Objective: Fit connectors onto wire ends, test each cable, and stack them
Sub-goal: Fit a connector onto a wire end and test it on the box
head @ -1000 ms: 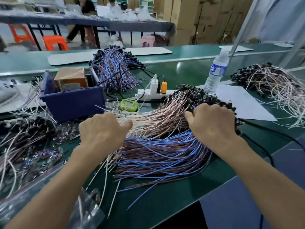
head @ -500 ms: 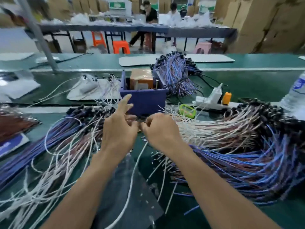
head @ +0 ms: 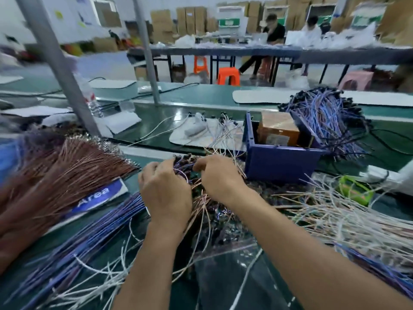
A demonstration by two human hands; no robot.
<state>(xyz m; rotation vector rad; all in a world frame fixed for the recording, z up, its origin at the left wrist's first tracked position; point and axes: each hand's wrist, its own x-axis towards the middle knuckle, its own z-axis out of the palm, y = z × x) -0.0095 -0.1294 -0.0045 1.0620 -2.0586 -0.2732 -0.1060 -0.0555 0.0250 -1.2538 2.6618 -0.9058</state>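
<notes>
My left hand point(head: 166, 193) and my right hand point(head: 220, 179) meet over a tangle of purple and brown wires with black connectors point(head: 184, 163) on the green bench. Fingers of both hands curl into the wires; the fingertips are hidden among them. A fan of brown wires point(head: 55, 166) lies to the left. Purple wires point(head: 89, 233) run diagonally at the lower left. White and pinkish wires point(head: 335, 218) spread to the right. A finished bundle of blue wires with black connectors point(head: 324, 117) lies behind the blue bin.
A blue plastic bin point(head: 279, 162) with a brown box point(head: 278, 128) stands just right of my hands. A green tape measure point(head: 355, 191) lies at the right. A clear plastic bag point(head: 223, 265) lies under my forearms. Grey posts point(head: 58, 63) rise at the left. People sit at a far table.
The view has swung left. My hands have moved from the right-hand wire pile to the tangle beside the blue bin, and my left index finger, raised earlier, now curls into the wires.
</notes>
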